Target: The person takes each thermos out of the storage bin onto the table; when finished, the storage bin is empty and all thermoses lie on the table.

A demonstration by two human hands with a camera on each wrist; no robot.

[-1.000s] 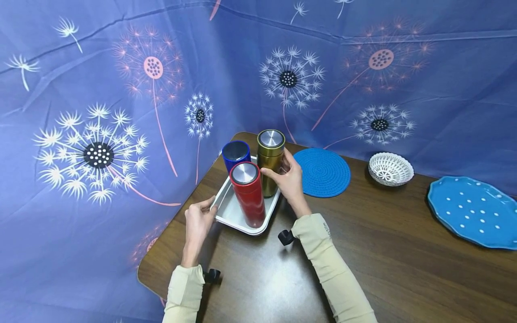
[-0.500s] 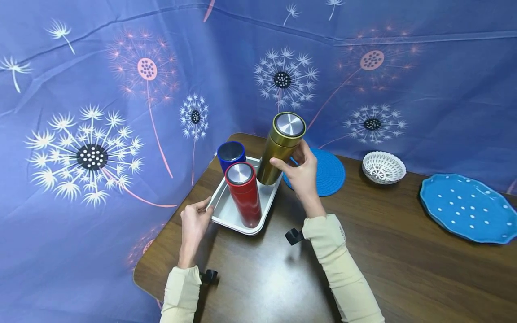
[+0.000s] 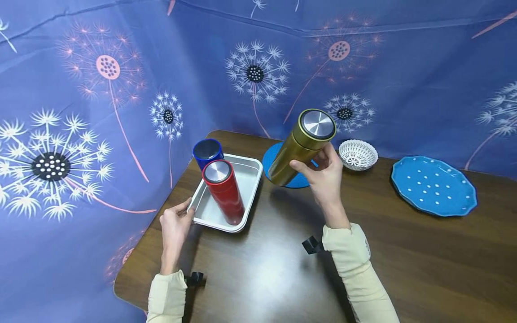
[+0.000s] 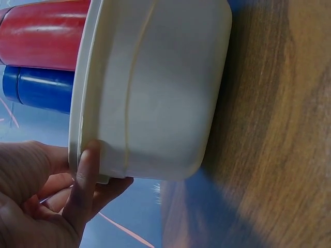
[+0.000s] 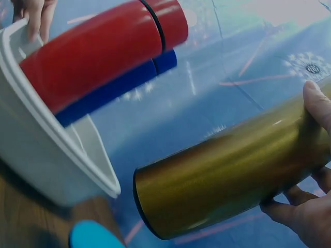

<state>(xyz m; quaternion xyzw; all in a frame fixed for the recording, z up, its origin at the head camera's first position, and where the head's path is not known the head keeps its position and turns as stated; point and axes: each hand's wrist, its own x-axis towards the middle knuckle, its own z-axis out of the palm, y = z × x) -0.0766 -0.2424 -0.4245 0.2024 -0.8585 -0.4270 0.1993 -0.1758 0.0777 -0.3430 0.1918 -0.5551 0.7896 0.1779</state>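
Note:
My right hand (image 3: 325, 179) grips a gold thermos flask (image 3: 296, 150) around its upper body. The flask tilts, its silver lid leaning right, and hangs in the air to the right of a white tray (image 3: 253, 188). In the right wrist view its dark base edge shows clear of the table. My left hand (image 3: 175, 224) pinches the tray's near left rim, thumb and fingers on either side of it. Inside the tray stand a red thermos flask (image 3: 226, 197) and, behind it, a blue thermos flask (image 3: 207, 152), partly hidden by the red one.
A round blue woven mat (image 3: 268, 157) lies partly behind the gold flask. Farther right are a white openwork bowl (image 3: 358, 155) and a blue plate (image 3: 434, 186) with white dots. The wooden table (image 3: 258, 278) meets a blue dandelion-print cloth at the back and left.
My right hand has lifted the gold flask out of the tray and carried it right, tilting it. The left hand stays at the tray rim. The head view has turned rightward.

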